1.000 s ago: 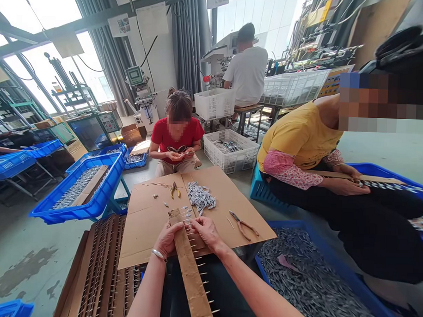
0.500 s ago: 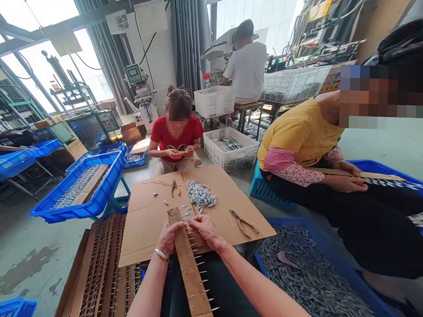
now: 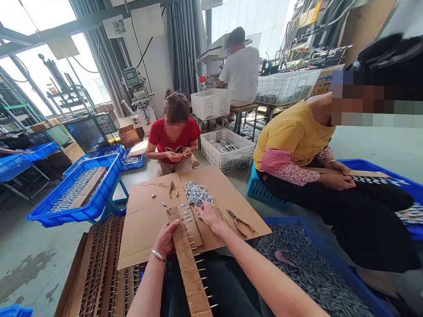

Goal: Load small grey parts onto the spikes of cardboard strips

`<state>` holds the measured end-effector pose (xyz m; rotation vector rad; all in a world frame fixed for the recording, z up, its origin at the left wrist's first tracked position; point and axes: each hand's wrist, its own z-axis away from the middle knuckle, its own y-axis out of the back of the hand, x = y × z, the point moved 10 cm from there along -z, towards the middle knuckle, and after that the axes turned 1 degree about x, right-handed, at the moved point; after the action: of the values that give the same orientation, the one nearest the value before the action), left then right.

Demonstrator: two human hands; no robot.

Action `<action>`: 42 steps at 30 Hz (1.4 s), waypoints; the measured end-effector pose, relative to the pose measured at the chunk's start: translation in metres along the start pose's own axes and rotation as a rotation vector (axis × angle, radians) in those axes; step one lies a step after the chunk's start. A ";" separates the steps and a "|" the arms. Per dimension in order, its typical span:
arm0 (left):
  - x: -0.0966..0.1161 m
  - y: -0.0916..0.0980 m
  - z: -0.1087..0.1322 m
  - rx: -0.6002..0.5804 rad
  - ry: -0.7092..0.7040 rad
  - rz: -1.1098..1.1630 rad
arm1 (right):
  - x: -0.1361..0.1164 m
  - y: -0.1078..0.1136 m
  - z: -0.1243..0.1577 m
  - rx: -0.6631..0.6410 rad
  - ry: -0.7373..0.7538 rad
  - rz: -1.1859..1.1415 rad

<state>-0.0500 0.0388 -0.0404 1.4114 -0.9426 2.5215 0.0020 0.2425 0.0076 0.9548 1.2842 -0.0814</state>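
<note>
My left hand (image 3: pixel 166 239) is closed around the upper part of a long brown cardboard strip (image 3: pixel 190 273), which slants from the table edge down over my lap. Thin pointed sticks stand out along the strip's right edge. Small grey fish-shaped pieces (image 3: pixel 186 214) sit on the sticks nearest its far end. At the near edge of a heap of similar grey pieces (image 3: pixel 196 193) is my right hand (image 3: pixel 210 217), its fingers drawn together; whatever is between the fingertips is too small to make out. The heap lies on a cardboard-covered table (image 3: pixel 143 230).
Yellow-handled pliers (image 3: pixel 173 189) and orange-handled pliers (image 3: pixel 240 223) lie on the table. Stick-studded strips (image 3: pixel 100 270) are stacked at left. A blue tray of dark pieces (image 3: pixel 308 268) stands at right. One person (image 3: pixel 291 143) sits close on the right, another (image 3: pixel 174 134) opposite.
My right hand has left the strip's row of sticks and moved right and slightly up to the heap. The left hand still holds the strip. The whole view has shifted slightly.
</note>
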 end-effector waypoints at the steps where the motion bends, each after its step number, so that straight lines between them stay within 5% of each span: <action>1: -0.001 -0.001 0.000 -0.014 0.007 0.003 | -0.001 -0.001 -0.003 0.001 -0.004 0.049; 10: -0.009 -0.005 0.005 -0.084 0.029 -0.003 | -0.004 0.003 0.019 0.036 0.087 0.137; 16: -0.008 -0.014 0.010 -0.131 0.051 -0.036 | -0.014 -0.007 0.062 -0.123 0.297 -0.302; 19: -0.007 -0.014 0.011 -0.140 0.050 -0.051 | -0.015 -0.016 0.073 -0.189 0.323 -0.333; 42: -0.003 -0.013 0.012 -0.095 0.010 -0.102 | -0.040 -0.018 0.074 -0.261 0.470 -0.311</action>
<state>-0.0347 0.0430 -0.0317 1.3808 -0.9499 2.3763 0.0358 0.1669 0.0286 0.5583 1.8223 0.0742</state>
